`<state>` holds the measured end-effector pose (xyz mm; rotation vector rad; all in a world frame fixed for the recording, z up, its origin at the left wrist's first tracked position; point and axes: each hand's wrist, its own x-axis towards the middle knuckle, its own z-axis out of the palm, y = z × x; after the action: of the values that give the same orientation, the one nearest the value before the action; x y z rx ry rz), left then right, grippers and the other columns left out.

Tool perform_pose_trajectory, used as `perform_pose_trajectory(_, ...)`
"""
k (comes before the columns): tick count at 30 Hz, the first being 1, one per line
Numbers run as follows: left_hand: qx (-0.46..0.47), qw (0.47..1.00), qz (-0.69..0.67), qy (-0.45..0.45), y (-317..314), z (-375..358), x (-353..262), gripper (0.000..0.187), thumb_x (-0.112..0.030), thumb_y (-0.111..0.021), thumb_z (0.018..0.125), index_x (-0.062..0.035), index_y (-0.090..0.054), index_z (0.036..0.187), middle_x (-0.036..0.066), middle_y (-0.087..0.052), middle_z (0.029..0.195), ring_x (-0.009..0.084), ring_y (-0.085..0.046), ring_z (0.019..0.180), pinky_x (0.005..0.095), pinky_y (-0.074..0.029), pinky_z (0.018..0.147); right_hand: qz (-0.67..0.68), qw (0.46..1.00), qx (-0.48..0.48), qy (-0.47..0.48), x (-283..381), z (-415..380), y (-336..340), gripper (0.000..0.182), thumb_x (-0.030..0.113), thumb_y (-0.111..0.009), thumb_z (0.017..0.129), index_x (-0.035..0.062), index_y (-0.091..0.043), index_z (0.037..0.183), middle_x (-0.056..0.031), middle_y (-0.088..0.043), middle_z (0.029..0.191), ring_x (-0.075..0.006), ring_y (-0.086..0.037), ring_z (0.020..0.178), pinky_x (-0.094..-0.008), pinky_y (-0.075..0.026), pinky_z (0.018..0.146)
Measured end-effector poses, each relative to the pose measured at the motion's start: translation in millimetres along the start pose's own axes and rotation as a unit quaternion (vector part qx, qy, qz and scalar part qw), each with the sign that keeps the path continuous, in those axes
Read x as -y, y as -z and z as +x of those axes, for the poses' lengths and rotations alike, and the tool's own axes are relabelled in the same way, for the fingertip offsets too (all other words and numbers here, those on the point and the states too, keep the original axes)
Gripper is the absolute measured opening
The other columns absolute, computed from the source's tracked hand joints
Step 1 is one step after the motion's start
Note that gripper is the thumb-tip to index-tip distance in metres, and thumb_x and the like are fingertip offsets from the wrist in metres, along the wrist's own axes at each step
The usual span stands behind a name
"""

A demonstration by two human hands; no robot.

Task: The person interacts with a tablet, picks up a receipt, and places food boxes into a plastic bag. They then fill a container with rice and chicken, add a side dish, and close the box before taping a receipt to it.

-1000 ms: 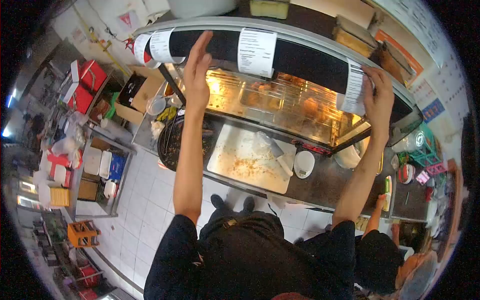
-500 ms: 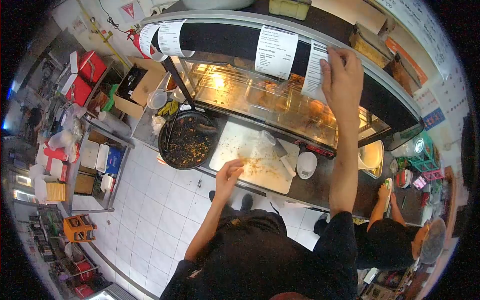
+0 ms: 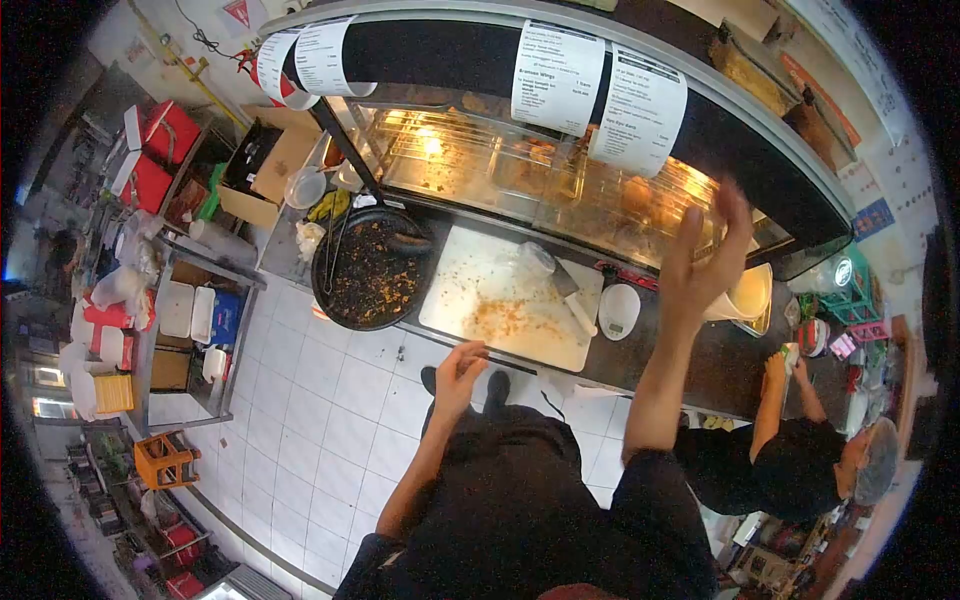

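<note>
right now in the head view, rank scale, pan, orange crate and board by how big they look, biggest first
Largest to smallest:
1. board
2. pan
3. orange crate
4. scale

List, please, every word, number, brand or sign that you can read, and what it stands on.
"Wings": second slip from the right, on the display case; its neighbouring word is blurred.
Rightmost slip: too blurred.
Far-left slip, its neighbour: too small.
Blue poster, white scale, triangle sign: too small.
</note>
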<state>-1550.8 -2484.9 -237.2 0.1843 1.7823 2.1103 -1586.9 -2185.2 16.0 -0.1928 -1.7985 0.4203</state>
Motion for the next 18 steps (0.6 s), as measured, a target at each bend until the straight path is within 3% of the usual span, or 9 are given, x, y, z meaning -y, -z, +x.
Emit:
perform_pose_trajectory(2, -0.018, 0.999, 0.034, 0.03, 6.6, -3.0, 20.7, 0.029, -0.004, -0.062, 0.093, 0.0003, -0.061, 0.122, 0.009, -0.069, 0.103, 0.0133, -0.064, 0.091, 0.0281, -0.051, 0.084, 0.022, 0.987, 0.091, -0.132, -12.1, -67.9, 13.6, 0.02, 0.006, -0.059, 0.093, 0.0, -0.06, 0.112, -0.0142, -0.063, 0.1, -0.023, -0.06, 0.086, -0.032, -0.048, 0.077)
perform_pose_trajectory(3, -0.016, 0.999, 0.033, 0.03, 14.4, -4.9, 42.7, 0.029, -0.004, -0.062, 0.093, 0.0003, -0.061, 0.122, 0.009, -0.069, 0.103, 0.0133, -0.064, 0.091, 0.0281, -0.051, 0.084, -0.008, 0.98, 0.152, -0.13, -34.6, -115.4, 11.0, 0.01, 0.003, -0.052, 0.095, -0.0006, -0.06, 0.101, -0.0089, -0.058, 0.088, -0.0173, -0.056, 0.079, -0.0271, -0.046, 0.073)
perform_pose_trajectory(6, -0.022, 0.966, 0.24, 0.096, 54.8, -25.9, 128.3, 0.03, -0.021, -0.066, 0.09, -0.0016, -0.066, 0.114, 0.012, -0.071, 0.098, 0.0234, -0.069, 0.089, 0.0343, -0.053, 0.081, 0.023, 0.871, 0.458, -0.175, -72.0, -300.5, 41.4, 0.013, 0.002, -0.057, 0.083, 0.0021, -0.063, 0.095, -0.0148, -0.067, 0.081, -0.0342, -0.065, 0.072, -0.0378, -0.05, 0.06)
perform_pose_trajectory(8, 0.021, 0.915, 0.359, 0.18, 82.6, -53.5, 160.7, 0.036, -0.03, -0.067, 0.088, -0.0037, -0.067, 0.112, 0.016, -0.071, 0.101, 0.0321, -0.069, 0.094, 0.04, -0.054, 0.083, 0.017, 0.687, 0.697, -0.203, -43.0, -384.6, 88.1, 0.027, 0.025, -0.061, 0.089, 0.0029, -0.065, 0.103, -0.0209, -0.068, 0.099, -0.0397, -0.065, 0.094, -0.0479, -0.052, 0.079)
perform_pose_trajectory(9, 0.048, 0.88, 0.409, 0.238, 92.4, -66.3, 172.4, 0.038, -0.033, -0.067, 0.087, -0.0049, -0.067, 0.112, 0.017, -0.071, 0.104, 0.0358, -0.068, 0.097, 0.0427, -0.053, 0.084, 0.05, 0.501, 0.843, -0.187, -20.4, -382.5, 91.0, 0.038, 0.033, -0.064, 0.089, 0.0039, -0.065, 0.114, -0.0228, -0.067, 0.109, -0.0407, -0.063, 0.103, -0.0479, -0.05, 0.087)
perform_pose_trajectory(11, 0.068, 0.874, 0.405, 0.261, 106.0, -88.9, 196.1, 0.043, -0.038, -0.066, 0.087, -0.0045, -0.066, 0.112, 0.019, -0.07, 0.107, 0.0378, -0.066, 0.101, 0.045, -0.052, 0.087, 0.164, 0.458, 0.835, -0.256, -5.6, -432.7, 114.5, 0.05, 0.039, -0.064, 0.089, 0.0041, -0.059, 0.124, -0.0234, -0.066, 0.113, -0.0411, -0.063, 0.105, -0.0472, -0.051, 0.088)
perform_pose_trajectory(15, 0.18, 0.802, 0.478, 0.31, 130.2, -125.7, 255.0, 0.052, -0.049, -0.066, 0.084, -0.0105, -0.067, 0.118, 0.02, -0.069, 0.111, 0.0352, -0.065, 0.107, 0.0439, -0.051, 0.092, 0.137, 0.486, 0.818, -0.275, -13.1, -505.6, 118.3, 0.051, 0.042, -0.065, 0.088, 0.0081, -0.059, 0.126, -0.0229, -0.065, 0.114, -0.0422, -0.061, 0.109, -0.0487, -0.05, 0.091)
perform_pose_trajectory(16, 0.197, 0.791, 0.472, 0.335, 134.0, -135.4, 270.8, 0.054, -0.052, -0.066, 0.083, -0.0102, -0.067, 0.118, 0.02, -0.069, 0.111, 0.0352, -0.065, 0.107, 0.0445, -0.051, 0.093, 0.076, 0.407, 0.868, -0.276, -15.4, -502.0, 107.6, 0.054, 0.042, -0.064, 0.089, 0.0083, -0.056, 0.13, -0.0224, -0.065, 0.115, -0.0411, -0.061, 0.11, -0.0486, -0.048, 0.095)
perform_pose_trajectory(18, 0.258, 0.761, 0.447, 0.393, 140.8, -159.6, 302.2, 0.057, -0.054, -0.062, 0.085, -0.0089, -0.066, 0.12, 0.02, -0.067, 0.116, 0.037, -0.062, 0.111, 0.046, -0.049, 0.095, 0.023, 0.368, 0.891, -0.266, -14.6, -539.0, 110.3, 0.061, 0.045, -0.062, 0.089, 0.0085, -0.049, 0.136, -0.024, -0.06, 0.125, -0.0419, -0.058, 0.115, -0.05, -0.047, 0.097)
